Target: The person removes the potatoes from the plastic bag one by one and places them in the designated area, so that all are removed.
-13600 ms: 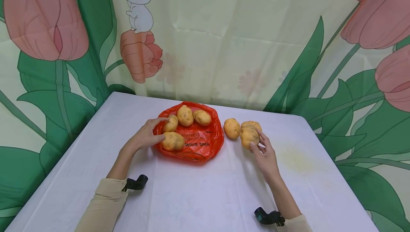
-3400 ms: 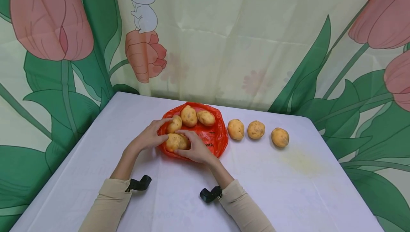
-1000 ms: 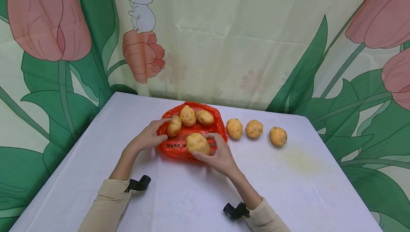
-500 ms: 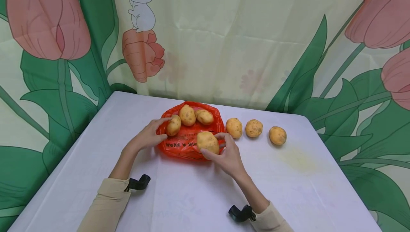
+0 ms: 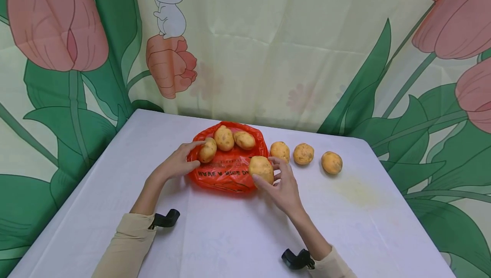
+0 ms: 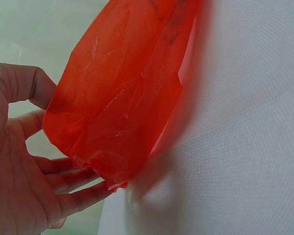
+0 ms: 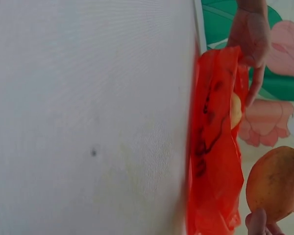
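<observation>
Right hand: the bare right hand [image 5: 283,186] pinches a smooth, yellow-brown, rounded potato [image 5: 261,169] between its thumb and fingertips, the grip opened just to the potato's width.
Held potato: raised over the right front edge of a shiny red plastic bag [image 5: 226,180] and apart from its rim.
Left hand: the bare left hand [image 5: 177,163] has thumb and index finger spread wide at the bag's left rim, touching the plastic; whether the index fingertip also touches the leftmost potato there, I cannot tell.
Red bag: spread open on a white cloth-covered table [image 5: 215,239], with black lettering inside; three yellow potatoes [image 5: 224,138] lie in it, along the left and back.
Row to the right: three more round tan potatoes [image 5: 304,154] rest on the cloth; the nearest to the bag is partly behind the held one.
Sleeves: beige sleeves [image 5: 126,239], a black wrist camera [image 5: 166,218] at each cuff.
Backdrop: a pale curtain [image 5: 245,56] printed with pink tulips.
</observation>
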`<state>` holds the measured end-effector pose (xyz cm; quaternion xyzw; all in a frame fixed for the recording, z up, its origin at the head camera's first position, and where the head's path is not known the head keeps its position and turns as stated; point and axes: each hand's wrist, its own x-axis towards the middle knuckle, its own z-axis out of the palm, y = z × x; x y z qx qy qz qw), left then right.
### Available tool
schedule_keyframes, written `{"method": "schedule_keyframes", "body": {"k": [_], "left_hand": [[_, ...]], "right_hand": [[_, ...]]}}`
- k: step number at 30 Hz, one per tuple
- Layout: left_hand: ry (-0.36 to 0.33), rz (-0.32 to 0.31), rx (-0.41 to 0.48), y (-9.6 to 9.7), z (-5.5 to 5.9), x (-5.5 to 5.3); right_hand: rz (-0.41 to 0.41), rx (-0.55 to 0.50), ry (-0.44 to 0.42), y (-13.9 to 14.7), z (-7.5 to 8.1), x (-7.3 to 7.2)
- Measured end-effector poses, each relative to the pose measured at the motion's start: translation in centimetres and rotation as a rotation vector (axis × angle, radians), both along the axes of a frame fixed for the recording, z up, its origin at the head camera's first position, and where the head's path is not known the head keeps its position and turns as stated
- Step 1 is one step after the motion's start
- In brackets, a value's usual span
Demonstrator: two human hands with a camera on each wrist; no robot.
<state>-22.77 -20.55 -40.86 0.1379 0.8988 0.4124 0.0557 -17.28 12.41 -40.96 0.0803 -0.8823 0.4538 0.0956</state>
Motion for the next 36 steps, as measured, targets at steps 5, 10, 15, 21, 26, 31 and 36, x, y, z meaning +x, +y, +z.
{"method": "schedule_keyframes", "body": {"k": [5, 10, 15, 21, 26, 31, 36], "left_hand": [[-0.008, 0.002, -0.004, 0.0, 0.1, 0.0], [-0.018, 0.003, -0.008, 0.1, 0.1, 0.0], [-0.017, 0.004, -0.009, 0.1, 0.2, 0.1], [-0.011, 0.001, -0.010, 0.0, 0.3, 0.1], [-0.018, 0.002, -0.010, 0.0, 0.2, 0.1], [-0.014, -0.001, -0.009, 0.0, 0.1, 0.1], [-0.015, -0.004, -0.012, -0.1, 0.2, 0.1]], "right_hand": [[-0.032, 0.037, 0.000, 0.5, 0.2, 0.1], [-0.054, 0.074, 0.001, 1.3, 0.2, 0.2], [-0.073, 0.105, -0.010, 2.0, 0.2, 0.2], [-0.100, 0.139, -0.053, 2.7, 0.2, 0.1], [-0.119, 0.192, -0.101, 3.2, 0.2, 0.1], [-0.134, 0.258, -0.140, 3.7, 0.0, 0.0], [-0.143, 0.285, -0.165, 4.1, -0.2, -0.1]]}}
